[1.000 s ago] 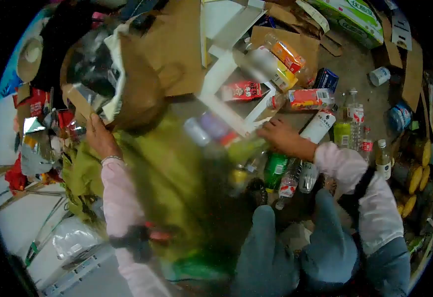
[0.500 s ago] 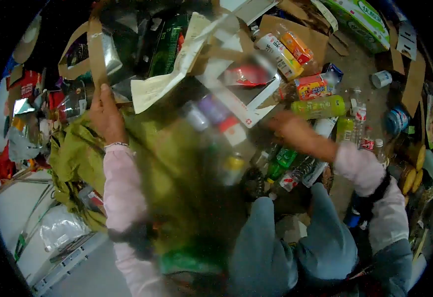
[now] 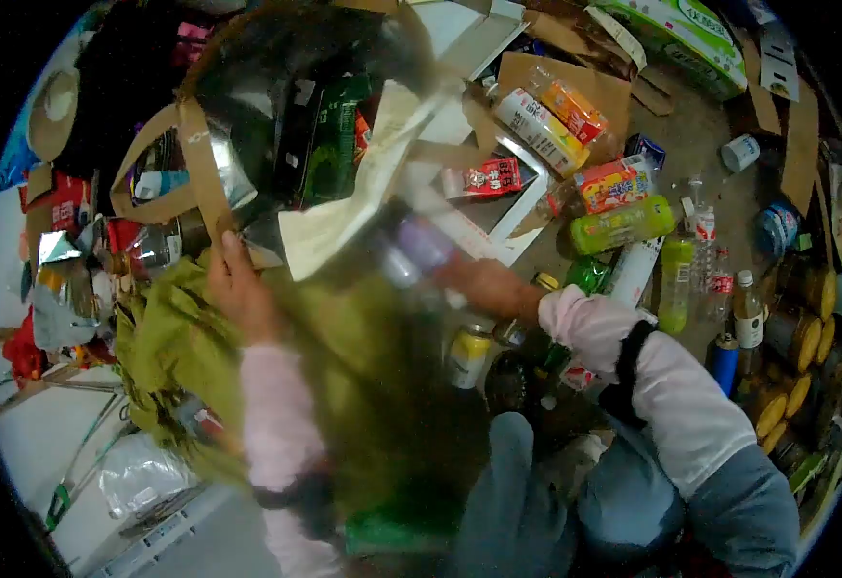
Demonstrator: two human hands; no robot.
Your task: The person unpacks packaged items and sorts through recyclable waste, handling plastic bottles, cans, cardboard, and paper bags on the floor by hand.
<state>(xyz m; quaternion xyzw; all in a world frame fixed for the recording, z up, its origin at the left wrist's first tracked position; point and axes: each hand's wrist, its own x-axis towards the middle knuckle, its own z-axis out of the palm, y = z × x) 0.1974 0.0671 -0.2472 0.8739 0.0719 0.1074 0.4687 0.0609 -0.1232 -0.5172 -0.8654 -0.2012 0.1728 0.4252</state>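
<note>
Head: bag (image 3: 342, 217) holds green package (image 3: 334, 143).

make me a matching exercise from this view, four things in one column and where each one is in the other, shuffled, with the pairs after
1. left hand
2. red carton
3. green-and-white box
4. clear plastic

A. top right of the picture
B. gripping a tan strap
C. lower left of the picture
D. inside a white frame

Pairs: 1-B, 2-D, 3-A, 4-C
</note>
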